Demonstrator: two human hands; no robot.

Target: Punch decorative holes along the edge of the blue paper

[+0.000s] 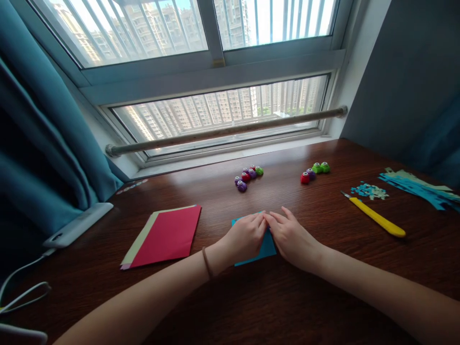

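Hands (268, 237) pressing blue paper (268, 249), bare table (287, 306) around, table edge unseen

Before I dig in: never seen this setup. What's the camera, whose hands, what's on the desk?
There is no machine here: a person works bare-handed, and the one picture comes from a camera on their head, looking forward and down. The left hand and right hand press flat on a blue sheet on a wooden desk by a window. Neither hand grips anything. Left of them lies a red paper stack. Behind sit two clusters of small coloured punches. To the right lie a yellow knife, paper scraps and blue strips. A white device with a cable sits far left.
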